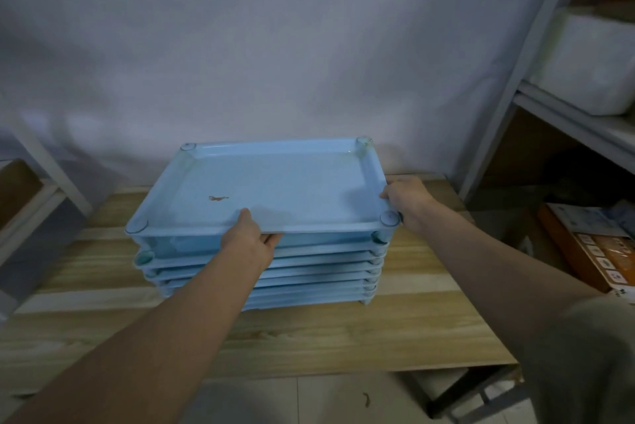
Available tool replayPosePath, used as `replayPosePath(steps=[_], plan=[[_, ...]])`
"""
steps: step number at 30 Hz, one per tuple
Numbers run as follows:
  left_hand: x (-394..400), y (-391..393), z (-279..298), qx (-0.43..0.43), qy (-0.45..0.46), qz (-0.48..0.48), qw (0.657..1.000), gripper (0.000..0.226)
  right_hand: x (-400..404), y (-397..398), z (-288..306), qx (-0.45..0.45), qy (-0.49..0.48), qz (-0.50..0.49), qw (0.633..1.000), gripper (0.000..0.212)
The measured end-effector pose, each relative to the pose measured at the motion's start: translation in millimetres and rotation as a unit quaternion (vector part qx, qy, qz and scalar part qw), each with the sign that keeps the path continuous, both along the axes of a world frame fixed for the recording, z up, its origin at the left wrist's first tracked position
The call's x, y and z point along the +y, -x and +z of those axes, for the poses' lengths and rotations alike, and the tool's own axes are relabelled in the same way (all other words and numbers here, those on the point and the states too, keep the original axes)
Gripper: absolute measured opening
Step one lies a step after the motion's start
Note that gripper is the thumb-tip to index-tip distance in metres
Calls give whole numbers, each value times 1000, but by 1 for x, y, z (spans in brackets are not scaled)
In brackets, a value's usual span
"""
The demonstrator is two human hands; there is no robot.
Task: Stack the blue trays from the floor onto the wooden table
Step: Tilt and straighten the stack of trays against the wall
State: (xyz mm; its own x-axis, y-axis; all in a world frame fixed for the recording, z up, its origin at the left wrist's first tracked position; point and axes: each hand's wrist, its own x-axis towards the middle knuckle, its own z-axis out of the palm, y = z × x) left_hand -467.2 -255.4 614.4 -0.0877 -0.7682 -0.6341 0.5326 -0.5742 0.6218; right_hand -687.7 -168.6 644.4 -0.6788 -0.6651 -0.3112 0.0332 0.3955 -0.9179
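A stack of several light blue trays (309, 272) stands on the wooden table (343, 331), close to the wall. The top blue tray (275, 183) sits slightly raised at its near edge above the rest and has a small brown mark on its floor. My left hand (251, 238) grips the top tray's near rim, thumb on top and fingers underneath. My right hand (407, 198) holds the same tray's right rim near the front right corner post.
A white cloth (275, 46) hangs behind the table. A grey shelf unit (536, 104) with a white box (594, 63) stands at the right, with cardboard boxes (591, 248) on the floor below. Another shelf frame (31, 204) stands at the left. Tiled floor (309, 399) lies in front.
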Motion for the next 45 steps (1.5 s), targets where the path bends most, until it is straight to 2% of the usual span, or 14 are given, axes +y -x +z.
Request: replayPosePath(steps=[13,35,45], plan=[[0,-4,-6,-4,-6,8,1000,30,-1,-4,-4,-34,3,7,999,24],[0,-4,-6,-13,3,16,1000,28,-4,-12,-15,-23,37,3,999,36],[6,-3,-5,-20,6,27,999,27,-1,-9,-17,-35,50,10,998,34]])
